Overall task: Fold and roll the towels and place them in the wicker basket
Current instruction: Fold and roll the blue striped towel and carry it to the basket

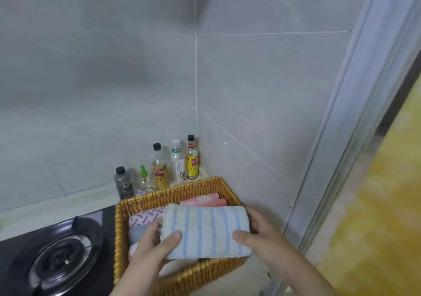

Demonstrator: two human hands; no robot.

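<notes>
Blue-striped, the rolled towel (206, 232) is held over the wicker basket (173, 192), its ends gripped by the left hand (155, 245) and right hand (262, 232), fingers (253, 214) curled. Released unevenly, the roll could be undone.

In the basket (173, 190) lie towels (205, 201); bottles (160, 170) stand behind it, a burner (61, 257) left.
</notes>
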